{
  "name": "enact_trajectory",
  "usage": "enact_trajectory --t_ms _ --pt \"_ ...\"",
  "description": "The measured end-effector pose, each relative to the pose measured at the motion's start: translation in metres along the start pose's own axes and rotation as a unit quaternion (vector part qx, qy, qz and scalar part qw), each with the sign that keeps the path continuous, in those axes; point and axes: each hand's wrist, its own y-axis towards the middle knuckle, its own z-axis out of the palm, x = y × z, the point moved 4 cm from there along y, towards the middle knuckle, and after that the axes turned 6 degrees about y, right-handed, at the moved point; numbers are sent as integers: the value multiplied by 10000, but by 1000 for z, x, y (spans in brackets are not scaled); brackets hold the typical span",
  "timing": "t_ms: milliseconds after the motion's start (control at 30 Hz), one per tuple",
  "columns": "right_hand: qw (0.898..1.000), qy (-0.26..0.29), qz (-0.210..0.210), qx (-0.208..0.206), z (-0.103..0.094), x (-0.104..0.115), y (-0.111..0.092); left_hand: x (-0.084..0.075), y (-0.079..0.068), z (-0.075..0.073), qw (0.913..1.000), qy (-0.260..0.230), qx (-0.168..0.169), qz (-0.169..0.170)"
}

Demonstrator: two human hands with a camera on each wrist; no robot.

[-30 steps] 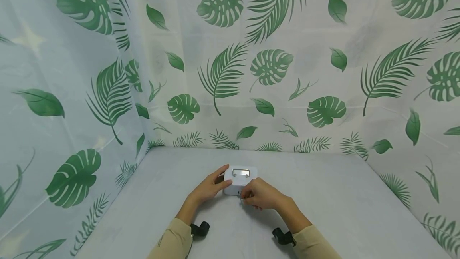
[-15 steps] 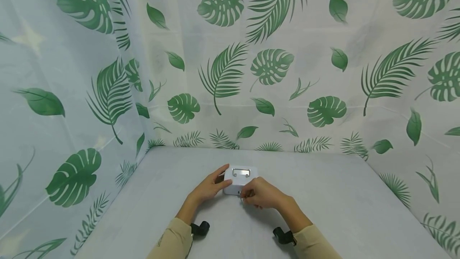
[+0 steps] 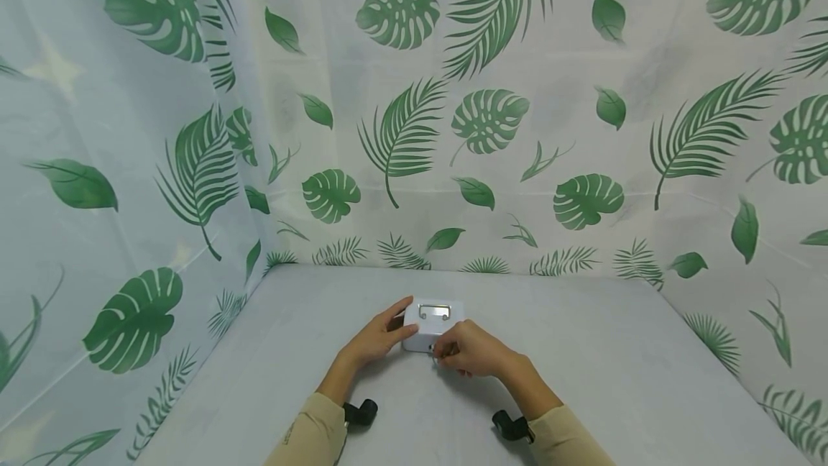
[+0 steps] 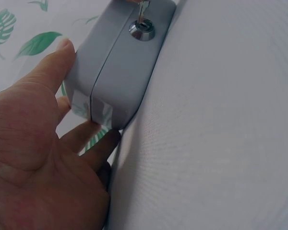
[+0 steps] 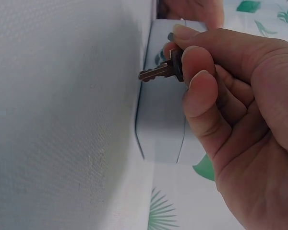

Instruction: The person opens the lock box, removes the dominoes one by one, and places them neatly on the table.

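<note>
A small white cash box (image 3: 420, 340) with a metal carry handle (image 3: 435, 310) on its lid sits on the table, lid down. My left hand (image 3: 375, 336) steadies its left end. In the left wrist view the thumb lies on the lid and straight fingers (image 4: 81, 136) touch the end wall. At the front, a key (image 4: 143, 10) stands in the round lock (image 4: 142, 30). My right hand (image 3: 472, 349) pinches at this key between thumb and curled index finger. A second key (image 5: 156, 72) with a dark head hangs beside those fingers, its blade outside the lock.
A white cloth covers the table (image 3: 582, 351). Leaf-printed curtains rise behind it (image 3: 504, 236) and on the left (image 3: 129, 221). Black wrist cameras sit on both forearms, the left camera (image 3: 361, 412) and the right camera (image 3: 511, 425) near the sleeves.
</note>
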Motion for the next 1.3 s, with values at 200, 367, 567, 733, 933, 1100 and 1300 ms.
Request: enact_trajectory --t_ms 200,367,567,733,933,1100,1300 --pt "10000 -61 -25 -27 1 -1 1 0 0 0 10000 12 27 -26" --pt "9999 -105 -31 -35 2 -1 1 0 0 1 10000 -16 40 -50" --pt "9999 -132 -53 -52 3 -1 2 0 -1 1 10000 -58 25 -51" --pt "9998 -147 -114 -61 5 1 2 0 0 0 10000 -55 30 -58" --pt "9997 -176 -133 -125 6 1 3 1 0 0 10000 -50 43 -23" --pt "9996 -214 -71 -141 7 0 4 1 -1 1 10000 -75 35 12" --pt "9994 -284 -141 -131 9 1 4 -1 -1 1 10000 -42 40 2"
